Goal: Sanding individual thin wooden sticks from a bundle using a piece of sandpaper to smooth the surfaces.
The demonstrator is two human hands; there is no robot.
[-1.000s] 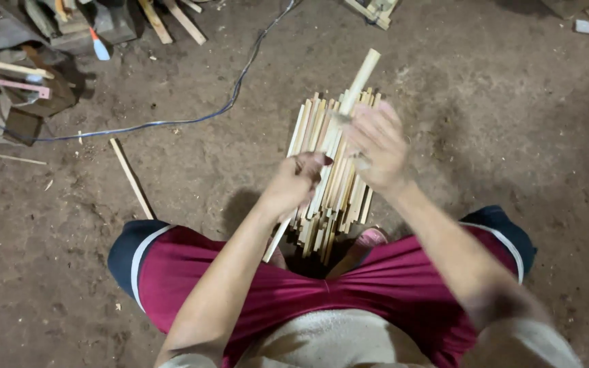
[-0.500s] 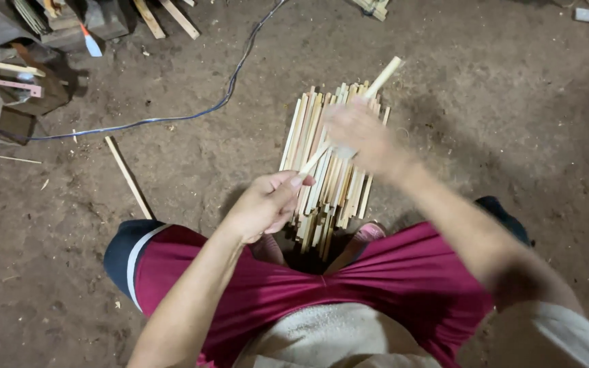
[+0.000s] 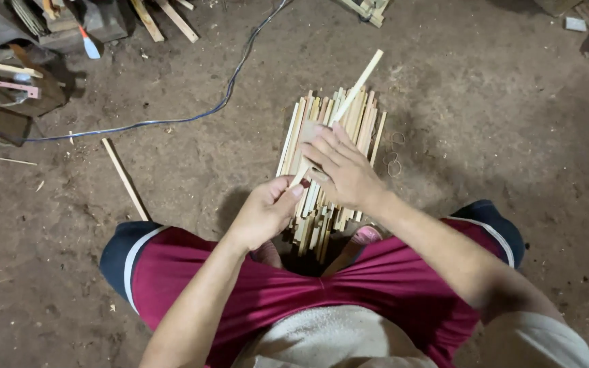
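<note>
Since half a second ago, both hands have shifted a little toward the right of the view and the stick they hold points up and right at much the same slant. Left hand [image 3: 264, 212] has its fingers curled shut around the lower end of the thin pale wooden stick [image 3: 356, 87], thumb tip pressed on it. Right hand [image 3: 342, 170] lies over the stick's middle with its fingers partly spread and loosely bent; whether they truly clamp the stick cannot be told. Below the hands, a bundle of similar wooden strips [image 3: 322, 123] lies on the dirt floor [image 3: 485, 116] between the person's knees, in front of the dark red shorts [image 3: 349, 286]. One loose strip [image 3: 125, 179] lies apart to the left, near a blue cable [image 3: 172, 121] that runs across the floor toward scrap wood [image 3: 158, 17] at the top.
</note>
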